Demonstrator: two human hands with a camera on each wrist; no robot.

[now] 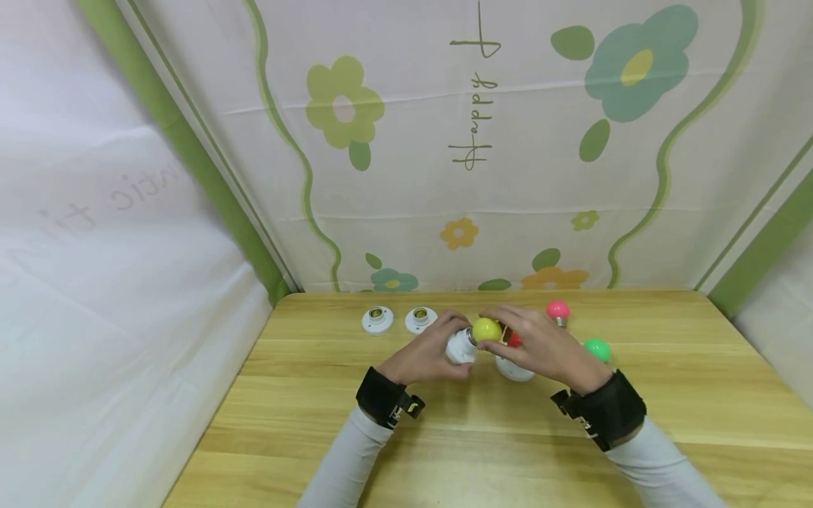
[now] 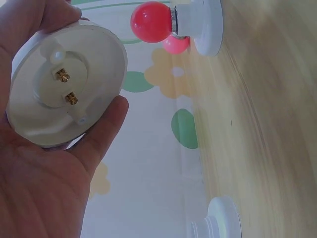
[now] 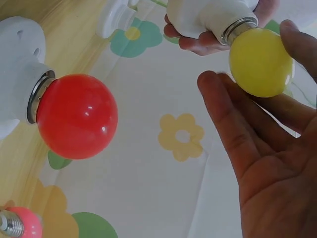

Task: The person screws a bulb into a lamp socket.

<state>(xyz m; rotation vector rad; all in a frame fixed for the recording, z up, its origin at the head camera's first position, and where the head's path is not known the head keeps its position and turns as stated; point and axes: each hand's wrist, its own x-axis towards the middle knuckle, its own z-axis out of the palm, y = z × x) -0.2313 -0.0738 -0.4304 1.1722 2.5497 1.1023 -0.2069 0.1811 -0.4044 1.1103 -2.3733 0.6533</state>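
Socket w/ yel. bulb in; L hand grips socket, R hand holds bulb.

Yellow bulb between right fingers; red bulb in white socket

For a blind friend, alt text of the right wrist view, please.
The right grip holds a yellow bulb at the mouth of a white socket in the left grip. At left: a red bulb in another socket, a pink bulb below.
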